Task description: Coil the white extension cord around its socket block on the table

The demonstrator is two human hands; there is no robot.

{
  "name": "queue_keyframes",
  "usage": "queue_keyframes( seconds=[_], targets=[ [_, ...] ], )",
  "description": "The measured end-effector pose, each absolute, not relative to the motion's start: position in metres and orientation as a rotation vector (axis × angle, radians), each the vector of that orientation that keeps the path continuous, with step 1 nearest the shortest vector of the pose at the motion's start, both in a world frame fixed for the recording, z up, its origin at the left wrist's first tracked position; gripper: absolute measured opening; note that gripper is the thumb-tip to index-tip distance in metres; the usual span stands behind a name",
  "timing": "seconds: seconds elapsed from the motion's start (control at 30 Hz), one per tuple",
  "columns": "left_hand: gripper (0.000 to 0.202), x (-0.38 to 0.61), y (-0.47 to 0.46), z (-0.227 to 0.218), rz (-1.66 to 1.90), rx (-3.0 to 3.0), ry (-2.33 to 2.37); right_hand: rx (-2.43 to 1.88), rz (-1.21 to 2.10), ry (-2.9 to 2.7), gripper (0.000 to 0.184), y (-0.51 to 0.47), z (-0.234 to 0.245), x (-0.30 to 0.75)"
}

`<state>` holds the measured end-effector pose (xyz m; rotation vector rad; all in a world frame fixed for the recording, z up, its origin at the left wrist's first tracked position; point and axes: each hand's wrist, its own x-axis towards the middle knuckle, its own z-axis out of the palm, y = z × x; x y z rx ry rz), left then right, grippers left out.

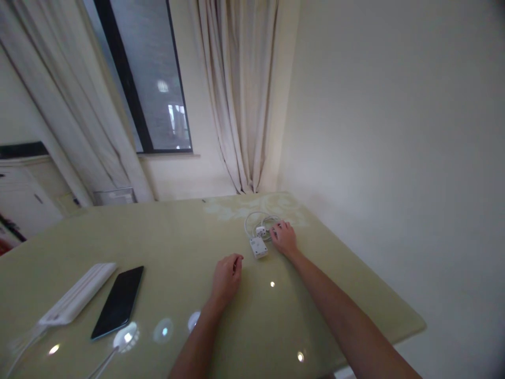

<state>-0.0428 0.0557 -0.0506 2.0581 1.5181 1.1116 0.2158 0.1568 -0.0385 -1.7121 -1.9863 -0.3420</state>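
My right hand [283,238] reaches across the table and rests on a coiled white cable [256,218], its fingers curled over the loops beside a small white plug [261,230]. A white charger block [258,247] lies just left of that hand, touching the cable bundle. My left hand [226,276] lies on the glossy tabletop nearer to me, fingers loosely curled, with nothing visible in it, a short way left of the charger block.
A pale green table [177,237] stands against a white wall on the right. A black phone [118,301] and a white power strip [79,293] with its cord lie at the left front. Curtains and a window are behind the table.
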Motion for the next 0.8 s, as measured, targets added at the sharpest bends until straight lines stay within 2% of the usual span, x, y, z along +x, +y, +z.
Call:
queue_keyframes(
  seconds=[0.27,0.4,0.5,0.63,0.73,0.8],
  targets=[
    [0.031,-0.046,0.061,-0.038,1.395,2.166,1.594,-1.664,-0.012,-2.057,0.031,0.145,-0.039,0.173],
    [0.036,-0.053,0.049,-0.029,1.268,2.373,1.692,-1.369,0.174,-2.277,0.028,0.149,-0.039,0.112],
    [0.038,-0.061,0.042,-0.026,1.199,2.352,1.824,-1.104,0.385,-2.321,0.016,0.152,-0.043,0.06],
    [0.035,-0.073,0.037,-0.027,1.17,2.171,2.084,-0.829,0.57,-2.158,0.028,0.142,-0.046,0.024],
    [0.038,-0.077,0.035,-0.029,0.99,2.197,2.231,-0.788,0.691,-1.888,0.039,0.122,-0.046,0.038],
    [0.041,-0.076,0.034,-0.029,0.906,2.239,2.263,-0.803,0.705,-1.812,0.037,0.107,-0.046,0.064]
  ],
)
